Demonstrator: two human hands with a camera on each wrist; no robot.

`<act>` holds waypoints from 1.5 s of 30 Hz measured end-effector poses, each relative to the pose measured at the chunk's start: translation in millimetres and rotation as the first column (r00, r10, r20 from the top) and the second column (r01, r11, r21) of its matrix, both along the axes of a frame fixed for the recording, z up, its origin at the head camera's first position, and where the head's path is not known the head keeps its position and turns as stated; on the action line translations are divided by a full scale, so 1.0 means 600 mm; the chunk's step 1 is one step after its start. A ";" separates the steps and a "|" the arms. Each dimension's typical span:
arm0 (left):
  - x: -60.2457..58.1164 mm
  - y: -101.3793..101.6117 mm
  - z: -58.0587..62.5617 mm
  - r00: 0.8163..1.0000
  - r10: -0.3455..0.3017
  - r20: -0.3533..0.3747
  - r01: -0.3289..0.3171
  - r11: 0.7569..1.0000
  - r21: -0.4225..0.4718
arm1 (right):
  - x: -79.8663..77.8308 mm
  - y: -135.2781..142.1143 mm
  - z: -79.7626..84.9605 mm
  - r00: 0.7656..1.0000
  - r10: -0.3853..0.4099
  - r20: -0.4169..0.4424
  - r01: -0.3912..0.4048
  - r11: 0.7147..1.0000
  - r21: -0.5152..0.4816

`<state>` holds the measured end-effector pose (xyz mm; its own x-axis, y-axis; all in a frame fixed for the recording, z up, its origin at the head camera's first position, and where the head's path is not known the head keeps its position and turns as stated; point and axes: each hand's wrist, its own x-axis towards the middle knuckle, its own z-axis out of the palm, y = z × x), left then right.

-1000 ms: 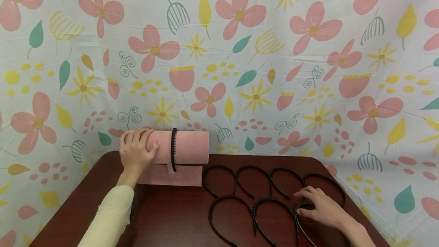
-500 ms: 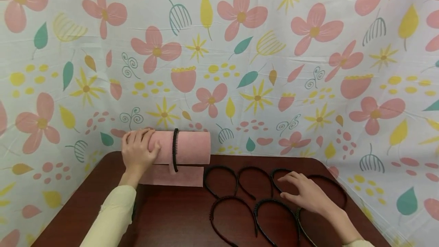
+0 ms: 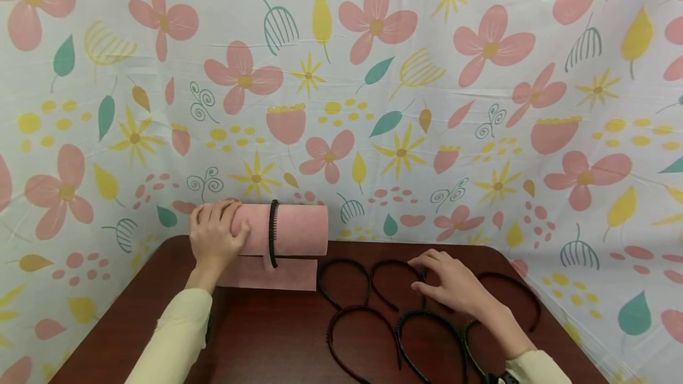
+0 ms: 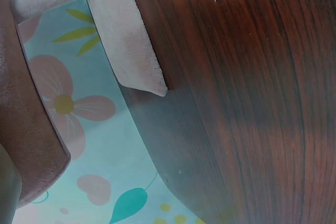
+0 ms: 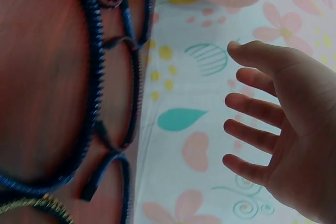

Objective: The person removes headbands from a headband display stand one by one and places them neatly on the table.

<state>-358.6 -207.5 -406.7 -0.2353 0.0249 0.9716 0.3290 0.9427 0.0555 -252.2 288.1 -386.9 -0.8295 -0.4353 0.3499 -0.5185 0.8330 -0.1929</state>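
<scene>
My left hand [image 3: 216,236] grips the left end of a pink plush headband stand [image 3: 301,230], fingers over the top of its roll and thumb in front. One black toothed headband [image 3: 273,233] sits around that roll. In the left wrist view the stand's base [image 4: 126,35] lies near the table edge. My right hand [image 3: 450,283] hovers over the back row of dark headbands, fingers spread and relaxed, holding nothing; it partly hides one of them. The right wrist view shows the same hand [image 5: 294,114] with bare, parted fingers beside a blue-looking headband [image 5: 94,77].
Several headbands lie in two rows on the right half of the dark brown table [image 3: 267,336], among them a front-left headband [image 3: 329,330] and a back-right headband [image 3: 533,295]. A floral cloth [image 3: 341,82] hangs close behind the table.
My right hand has moved left across the back headbands, from the right-hand ones toward the stand. The left hand keeps its grip on the stand.
</scene>
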 end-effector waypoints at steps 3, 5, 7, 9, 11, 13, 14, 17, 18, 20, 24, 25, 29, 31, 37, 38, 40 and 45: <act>0.001 -0.001 0.002 1.000 -0.002 -0.001 0.002 1.000 0.004 | -0.008 -0.016 0.009 1.000 0.017 -0.012 -0.017 1.000 0.003; 0.001 -0.001 0.003 1.000 -0.003 -0.005 0.003 1.000 0.003 | -0.013 -0.027 0.014 0.999 0.026 -0.021 -0.026 1.000 0.004; 0.001 -0.001 0.004 1.000 -0.002 -0.009 0.002 1.000 0.002 | -0.017 -0.038 0.019 0.999 0.038 -0.028 -0.038 0.999 0.001; 0.000 -0.001 0.003 1.000 -0.001 -0.009 0.001 1.000 0.000 | -0.021 -0.049 0.024 0.998 0.051 -0.040 -0.051 0.999 0.000; 0.000 0.000 0.003 1.000 0.000 -0.008 0.000 1.000 -0.001 | -0.024 -0.060 0.028 0.996 0.067 -0.059 -0.067 0.998 0.008; 0.000 0.000 0.003 1.000 -0.002 -0.008 0.002 1.000 0.002 | -0.027 -0.072 0.033 0.993 0.086 -0.082 -0.085 0.996 0.018; 0.000 0.001 0.003 1.000 -0.004 -0.007 0.004 1.000 0.003 | -0.028 -0.078 0.035 0.991 0.097 -0.095 -0.096 0.995 0.022; 0.000 0.001 0.003 1.000 -0.005 -0.008 0.005 1.000 0.002 | -0.034 -0.096 0.043 0.983 0.129 -0.132 -0.126 0.992 0.028; 0.000 0.002 0.003 1.000 -0.005 -0.009 0.005 1.000 0.001 | -0.036 -0.102 0.045 0.980 0.137 -0.143 -0.134 0.991 0.031; 0.000 0.002 0.003 1.000 -0.002 -0.013 0.002 1.000 -0.002 | -0.040 -0.115 0.051 0.975 0.155 -0.159 -0.152 0.988 0.033; -0.002 0.003 0.001 1.000 0.004 -0.023 -0.004 1.000 -0.005 | -0.048 -0.139 0.064 0.973 0.170 -0.157 -0.167 0.985 0.032; -0.002 0.003 0.000 1.000 0.005 -0.025 -0.005 1.000 -0.005 | -0.050 -0.145 0.067 0.973 0.172 -0.152 -0.169 0.985 0.030; -0.003 0.003 0.000 1.000 0.005 -0.024 -0.005 1.000 -0.004 | -0.058 -0.168 0.079 0.973 0.177 -0.150 -0.174 0.984 0.034; -0.003 0.003 0.001 1.000 0.006 -0.023 -0.006 1.000 -0.004 | -0.062 -0.180 0.084 0.970 0.187 -0.159 -0.182 0.982 0.041; 0.000 0.001 0.003 1.000 0.004 -0.017 -0.004 1.000 -0.001 | -0.076 -0.219 0.096 0.966 0.210 -0.150 -0.205 0.978 0.047; 0.000 0.001 0.003 1.000 0.004 -0.015 -0.004 1.000 -0.001 | -0.078 -0.226 0.098 0.965 0.215 -0.147 -0.211 0.976 0.045; 0.001 0.000 0.003 1.000 0.005 -0.011 -0.005 1.000 0.000 | -0.083 -0.239 0.101 0.960 0.235 -0.153 -0.232 0.972 0.044; 0.000 0.001 0.003 1.000 0.002 -0.009 -0.002 1.000 0.003 | -0.091 -0.270 0.112 0.941 0.263 -0.212 -0.250 0.965 0.084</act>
